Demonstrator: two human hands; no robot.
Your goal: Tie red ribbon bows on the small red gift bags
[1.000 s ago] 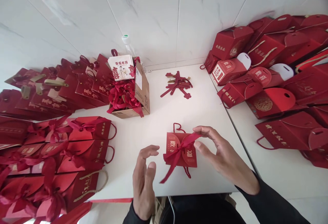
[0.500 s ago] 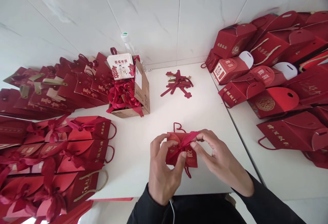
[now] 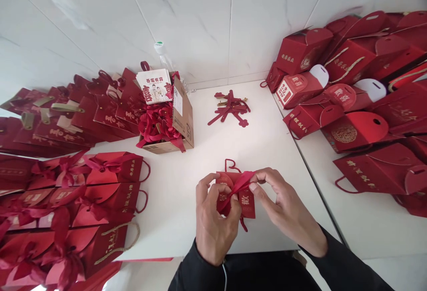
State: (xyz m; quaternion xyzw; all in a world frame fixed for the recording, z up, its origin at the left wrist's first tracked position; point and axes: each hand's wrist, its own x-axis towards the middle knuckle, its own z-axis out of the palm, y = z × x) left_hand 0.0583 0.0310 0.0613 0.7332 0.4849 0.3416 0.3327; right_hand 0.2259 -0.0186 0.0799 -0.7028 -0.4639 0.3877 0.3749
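In the centre of the frame, a little below the middle, we see a small red box (image 3: 248, 209) with gold characters on the white table (image 3: 267, 146). A red ribbon (image 3: 243, 181) crosses its top on a slant, and we have both hands on it. Our left hand (image 3: 216, 220) bends over the left part of the box, its grip narrow, thumb and fingers pinching the ribbon near the box's middle. Our right hand (image 3: 283, 206) comes in from the lower right, its grip closed at the fingertips on the ribbon's upper right end. A dark red cord (image 3: 231, 165) loops out beyond the box's upper edge.

Farther up, just right of the frame's centre line, we have a loose pile of dark red straps (image 3: 231, 108). Left of it stands an open cardboard box (image 3: 183, 120) filled with red ribbon loops (image 3: 156, 124), white printed cards (image 3: 154, 87) resting on top and a clear bottle (image 3: 163, 55) behind.

At the lower left, ribbon-tied red boxes (image 3: 108, 197) stand in rows; red bags (image 3: 110, 113) crowd the upper left. More red boxes (image 3: 355, 131) fill the right side.
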